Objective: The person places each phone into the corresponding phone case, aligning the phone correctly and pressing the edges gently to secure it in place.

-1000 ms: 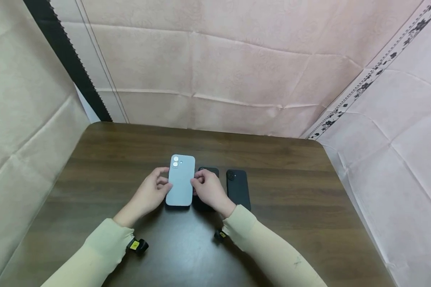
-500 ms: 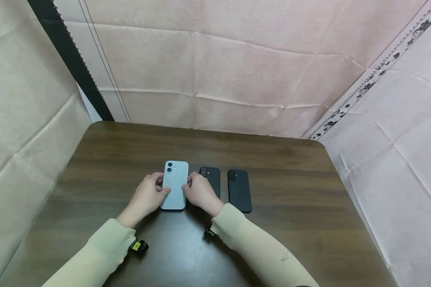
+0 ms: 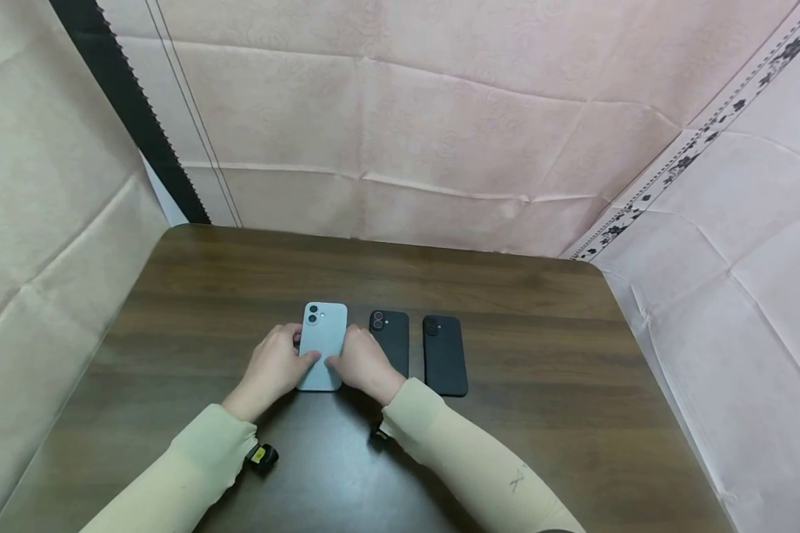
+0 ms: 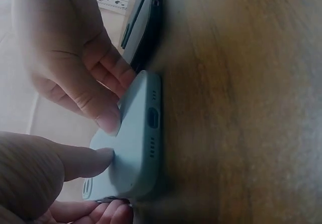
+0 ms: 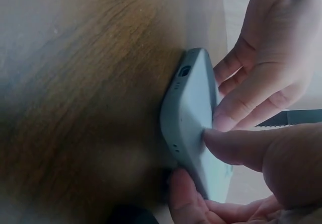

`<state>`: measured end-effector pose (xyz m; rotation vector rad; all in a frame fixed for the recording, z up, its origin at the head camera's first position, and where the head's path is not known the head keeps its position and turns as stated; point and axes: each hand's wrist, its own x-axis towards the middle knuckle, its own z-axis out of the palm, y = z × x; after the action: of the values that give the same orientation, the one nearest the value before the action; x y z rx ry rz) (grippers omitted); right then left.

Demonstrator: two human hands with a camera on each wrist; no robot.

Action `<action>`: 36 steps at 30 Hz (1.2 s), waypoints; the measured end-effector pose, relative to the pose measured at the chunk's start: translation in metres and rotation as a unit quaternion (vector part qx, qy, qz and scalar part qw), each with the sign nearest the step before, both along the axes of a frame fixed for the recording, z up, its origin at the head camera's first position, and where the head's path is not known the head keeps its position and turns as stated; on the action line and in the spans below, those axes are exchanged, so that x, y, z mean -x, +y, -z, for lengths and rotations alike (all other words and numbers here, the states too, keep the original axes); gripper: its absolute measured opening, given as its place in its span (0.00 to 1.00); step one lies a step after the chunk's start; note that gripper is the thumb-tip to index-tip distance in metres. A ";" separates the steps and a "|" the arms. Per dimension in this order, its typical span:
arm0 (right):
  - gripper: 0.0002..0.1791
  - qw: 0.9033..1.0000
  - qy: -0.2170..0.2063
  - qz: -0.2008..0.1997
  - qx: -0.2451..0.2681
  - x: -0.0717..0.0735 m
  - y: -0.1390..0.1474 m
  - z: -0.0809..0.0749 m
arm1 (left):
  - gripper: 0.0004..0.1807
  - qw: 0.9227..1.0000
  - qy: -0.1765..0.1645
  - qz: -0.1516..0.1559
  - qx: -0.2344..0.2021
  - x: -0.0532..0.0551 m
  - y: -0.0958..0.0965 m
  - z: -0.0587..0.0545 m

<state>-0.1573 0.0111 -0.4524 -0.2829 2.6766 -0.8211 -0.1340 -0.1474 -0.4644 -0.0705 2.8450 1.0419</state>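
Observation:
A light blue phone [image 3: 325,333] in a case lies back up on the table, its two camera lenses at the upper left corner. My left hand [image 3: 275,365] grips its left edge, thumb on the back and fingers at the side. From the other side my right hand [image 3: 365,364] grips the right edge, its thumb also on the back. In the left wrist view the bottom edge of the phone [image 4: 153,128] shows its charging port, close over the wood. The right wrist view shows both thumbs close together on the phone's back [image 5: 195,113].
To the right, two dark phones lie back up side by side: one with two ringed lenses [image 3: 393,337], partly behind my right hand, and another [image 3: 444,355] further right. The brown wooden table [image 3: 507,459] is bordered by pale cloth hangings [image 3: 440,148].
Both hands have brought the light blue phone left and down to the table, tilting it flatter. The nearer dark phone shows more now. The other dark phone has stayed put.

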 end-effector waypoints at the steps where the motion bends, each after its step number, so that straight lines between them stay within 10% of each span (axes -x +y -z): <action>1: 0.26 1.000 0.000 -0.001 -0.008 0.000 0.000 0.000 | 0.32 1.000 -0.002 0.003 0.001 0.001 0.000 0.001; 36: 0.31 0.993 0.016 -0.051 -0.103 0.002 -0.005 -0.003 | 0.32 0.999 -0.007 0.037 0.013 0.004 0.004 0.005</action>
<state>-0.1592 0.0065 -0.4495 -0.3824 2.7232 -0.5083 -0.1383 -0.1430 -0.4695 0.0243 2.8258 0.9865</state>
